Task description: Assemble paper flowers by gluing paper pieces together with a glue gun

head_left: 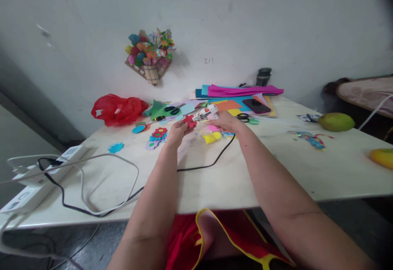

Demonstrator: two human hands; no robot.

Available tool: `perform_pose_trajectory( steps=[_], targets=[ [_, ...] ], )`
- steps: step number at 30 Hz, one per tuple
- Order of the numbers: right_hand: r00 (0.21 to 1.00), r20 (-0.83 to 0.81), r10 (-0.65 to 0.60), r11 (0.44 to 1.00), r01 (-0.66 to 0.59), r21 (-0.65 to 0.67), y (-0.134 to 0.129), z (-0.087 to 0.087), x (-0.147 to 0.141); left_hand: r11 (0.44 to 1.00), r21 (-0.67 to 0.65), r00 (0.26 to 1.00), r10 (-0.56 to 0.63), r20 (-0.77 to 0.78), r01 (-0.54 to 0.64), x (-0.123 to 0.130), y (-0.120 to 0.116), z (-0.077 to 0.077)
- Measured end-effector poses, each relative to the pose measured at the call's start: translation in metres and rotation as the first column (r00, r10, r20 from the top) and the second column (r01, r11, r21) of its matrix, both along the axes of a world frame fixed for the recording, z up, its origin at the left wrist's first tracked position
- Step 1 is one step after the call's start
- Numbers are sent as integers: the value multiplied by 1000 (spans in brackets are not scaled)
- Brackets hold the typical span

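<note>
yellow fruit (382,158) gets cut off at the right edge, and my right hand (226,121) mostly covers the glue gun (206,113) handle

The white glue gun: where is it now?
In the head view, near centre, the glue gun is in the right hand's grip, its front end close to the red paper flower in the left hand's grip.

Red flower (190,121), white glue gun (209,111), black cable (211,165)
Red bag (118,109), blue flower (116,147) and yellow scrap (211,138) brighten an off-white bench (221,190).

On the table (230,188): power strip (46,183) left; bag (118,110) behind it; phone (256,106), seemingly on papers (242,103), right; fruit (336,122) farther right.
</note>
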State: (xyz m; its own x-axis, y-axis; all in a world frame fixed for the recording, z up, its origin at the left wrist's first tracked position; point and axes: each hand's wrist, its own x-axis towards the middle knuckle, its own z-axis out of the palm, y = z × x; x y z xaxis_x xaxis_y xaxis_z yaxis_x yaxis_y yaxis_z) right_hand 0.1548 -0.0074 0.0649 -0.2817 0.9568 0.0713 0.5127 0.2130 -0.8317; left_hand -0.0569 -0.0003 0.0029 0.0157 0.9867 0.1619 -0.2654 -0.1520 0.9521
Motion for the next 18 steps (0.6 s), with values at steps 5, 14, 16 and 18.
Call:
perform_pose_trajectory(
  steps=[5, 14, 16, 18],
  targets=[
    [1000, 12, -10, 1000, 9, 20, 0, 2, 3, 1000, 7, 1000, 25, 6, -25, 0, 0, 0],
    [1000, 20, -22, 998, 21, 54, 5, -3, 0, 1000, -4, 1000, 6, -18, -6, 1, 1, -1],
    [1000, 13, -17, 998, 16, 54, 6, -5, -1, 1000, -10, 1000, -1, -18, 1, 1, 0, -1],
    [1000, 9, -11, 998, 10, 60, 7, -5, -2, 1000, -22, 1000, 1, -19, -2, 1, -1, 0]
  ],
)
